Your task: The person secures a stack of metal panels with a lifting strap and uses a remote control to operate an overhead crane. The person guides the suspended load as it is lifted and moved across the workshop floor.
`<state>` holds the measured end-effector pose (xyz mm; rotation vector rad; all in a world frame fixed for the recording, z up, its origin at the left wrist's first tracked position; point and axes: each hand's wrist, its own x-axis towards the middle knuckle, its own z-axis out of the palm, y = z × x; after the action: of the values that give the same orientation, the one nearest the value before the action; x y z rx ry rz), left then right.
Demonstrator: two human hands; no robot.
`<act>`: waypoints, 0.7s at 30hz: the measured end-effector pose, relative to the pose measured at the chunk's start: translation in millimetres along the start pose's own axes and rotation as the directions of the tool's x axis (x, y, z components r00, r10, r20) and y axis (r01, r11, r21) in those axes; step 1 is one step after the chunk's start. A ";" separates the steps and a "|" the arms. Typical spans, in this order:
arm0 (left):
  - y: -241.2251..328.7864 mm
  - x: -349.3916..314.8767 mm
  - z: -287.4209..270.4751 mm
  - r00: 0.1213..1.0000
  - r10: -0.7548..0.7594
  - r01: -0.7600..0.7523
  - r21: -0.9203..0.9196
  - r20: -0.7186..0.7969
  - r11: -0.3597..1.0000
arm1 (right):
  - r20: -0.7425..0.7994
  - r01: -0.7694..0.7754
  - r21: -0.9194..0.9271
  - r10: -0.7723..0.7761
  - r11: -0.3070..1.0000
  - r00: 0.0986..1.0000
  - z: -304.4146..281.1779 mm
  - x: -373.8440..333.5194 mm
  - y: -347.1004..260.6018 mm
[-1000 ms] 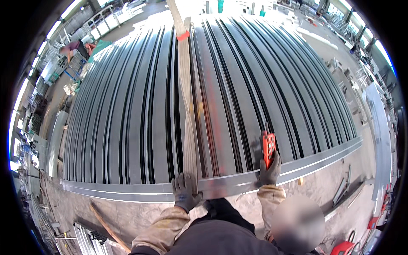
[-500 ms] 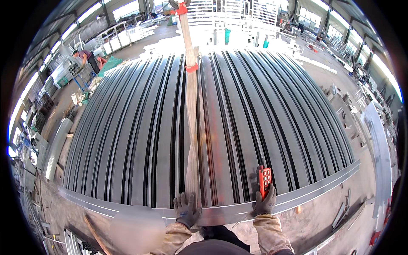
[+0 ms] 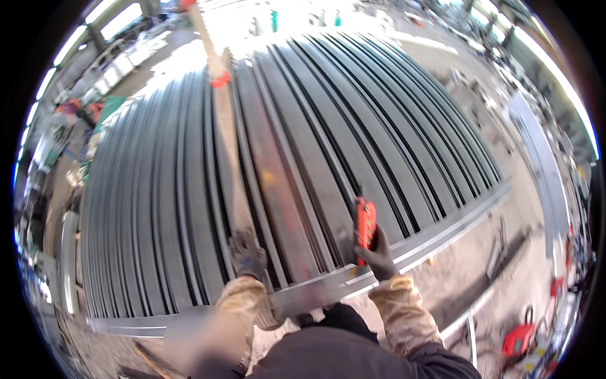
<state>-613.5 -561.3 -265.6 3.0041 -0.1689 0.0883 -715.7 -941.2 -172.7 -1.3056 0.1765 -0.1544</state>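
My right hand (image 3: pixel 380 256), in a dark grey work glove, is closed around a red handheld remote control (image 3: pixel 366 221) with a stubby black antenna pointing up. My left hand (image 3: pixel 248 254), gloved the same way, lies with fingers outstretched at the lower end of a pale webbing sling (image 3: pixel 228 145). Motion blurs it slightly, and it grips nothing I can see. The sling runs away from me over a wide ribbed stack of grey metal profiles (image 3: pixel 328 183) and has red bands higher up. A flat grey metal bar (image 3: pixel 315 294) runs along the near edge of the stack.
On the floor at lower right lies a red tool or case (image 3: pixel 519 340). Long metal lengths (image 3: pixel 536 164) stretch along the right side. At the left are a light metal profile (image 3: pixel 69 259) and green sheeting (image 3: pixel 110 110). White frames stand in bright glare at the back.
The view has turned and tilted downward. My left hand has slid forward on the sling, beyond the near edge bar. My right hand has raised the remote control off the stack's near edge.
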 end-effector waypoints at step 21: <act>18.5 23.1 1.0 0.990 0.080 -0.098 -0.163 -0.113 0.982 | 0.177 -0.211 0.496 0.140 0.842 0.974 -11.0 112.2 -15.6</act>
<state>-592.7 -582.1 -262.7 2.8142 -0.2853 0.2307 -608.7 -979.3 -165.1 -0.7553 0.1275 0.0458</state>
